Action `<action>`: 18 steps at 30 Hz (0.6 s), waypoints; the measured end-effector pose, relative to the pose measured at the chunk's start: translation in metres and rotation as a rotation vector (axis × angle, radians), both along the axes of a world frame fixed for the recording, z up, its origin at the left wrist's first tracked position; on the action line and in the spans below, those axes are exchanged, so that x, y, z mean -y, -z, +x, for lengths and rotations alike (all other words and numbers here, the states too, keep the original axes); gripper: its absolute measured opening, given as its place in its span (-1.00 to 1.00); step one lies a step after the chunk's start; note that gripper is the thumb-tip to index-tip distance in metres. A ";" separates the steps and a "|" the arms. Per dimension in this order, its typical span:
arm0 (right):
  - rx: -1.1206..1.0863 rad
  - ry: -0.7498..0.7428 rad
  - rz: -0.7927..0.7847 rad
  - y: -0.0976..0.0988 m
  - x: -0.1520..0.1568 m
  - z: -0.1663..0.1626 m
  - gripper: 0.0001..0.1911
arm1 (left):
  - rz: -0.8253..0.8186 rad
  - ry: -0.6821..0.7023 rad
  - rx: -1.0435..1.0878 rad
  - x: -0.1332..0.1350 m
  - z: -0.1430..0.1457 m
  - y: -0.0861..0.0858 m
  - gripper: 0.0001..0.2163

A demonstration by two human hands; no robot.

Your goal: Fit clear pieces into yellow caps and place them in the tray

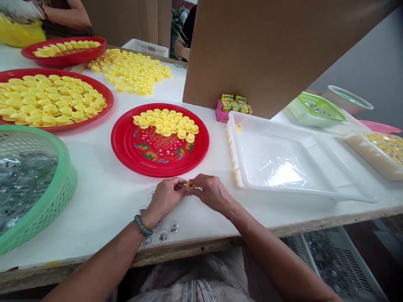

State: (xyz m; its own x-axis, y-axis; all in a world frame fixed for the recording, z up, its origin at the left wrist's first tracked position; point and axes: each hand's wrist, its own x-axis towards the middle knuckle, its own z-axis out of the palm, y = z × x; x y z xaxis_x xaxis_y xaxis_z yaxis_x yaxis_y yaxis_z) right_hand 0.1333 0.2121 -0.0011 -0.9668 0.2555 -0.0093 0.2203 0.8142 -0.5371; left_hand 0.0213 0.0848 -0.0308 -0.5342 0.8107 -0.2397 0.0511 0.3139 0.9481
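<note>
In the head view both my hands meet over the white table, just in front of a red round tray [126, 157]. My left hand [166, 195], with a beaded bracelet at the wrist, pinches the left side of a small yellow plastic piece [189, 185]. From the other side my right hand [211, 189] grips the same piece; its dark markings show, the rest is covered by fingers. Several clear round plastic discs [163, 235] with dark printed marks lie beside and below my left hand. Small yellow hat-shaped pieces [166, 121] sit on the back half of the red tray.
A white shallow bin [270, 167] stands on the right with one yellow piece inside. A green basket [67, 188] of clear parts is at left. Behind are more red trays [108, 96], a loose yellow pile [135, 71], small boxes [234, 102] and a cardboard panel [252, 54]. Other people sit across.
</note>
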 end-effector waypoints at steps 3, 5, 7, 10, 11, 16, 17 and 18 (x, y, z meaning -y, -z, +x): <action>0.041 -0.038 0.003 -0.001 -0.003 -0.004 -0.97 | -0.032 -0.031 -0.057 -0.003 0.001 0.001 -0.78; 0.055 -0.045 0.012 0.000 -0.004 -0.007 -0.95 | -0.048 -0.026 -0.070 -0.005 0.001 0.003 -0.77; 0.058 -0.046 0.018 0.002 -0.005 -0.009 -0.94 | -0.049 -0.017 -0.058 -0.006 0.001 0.003 -0.77; 0.057 -0.044 -0.004 0.002 -0.006 -0.007 -0.95 | -0.039 -0.023 -0.018 -0.006 0.000 0.004 -0.77; 0.050 -0.045 -0.023 0.003 -0.006 -0.004 -0.94 | -0.031 -0.030 0.010 -0.005 0.000 0.005 -0.76; -0.068 0.026 -0.086 0.010 0.002 0.010 -0.62 | 0.048 -0.010 0.202 -0.002 -0.001 0.010 -0.65; -0.078 0.034 -0.079 0.012 0.004 0.012 -0.64 | 0.056 -0.008 0.225 -0.002 -0.001 0.010 -0.63; -0.073 0.033 -0.064 0.012 0.007 0.015 -0.70 | 0.055 -0.012 0.240 -0.001 -0.001 0.009 -0.62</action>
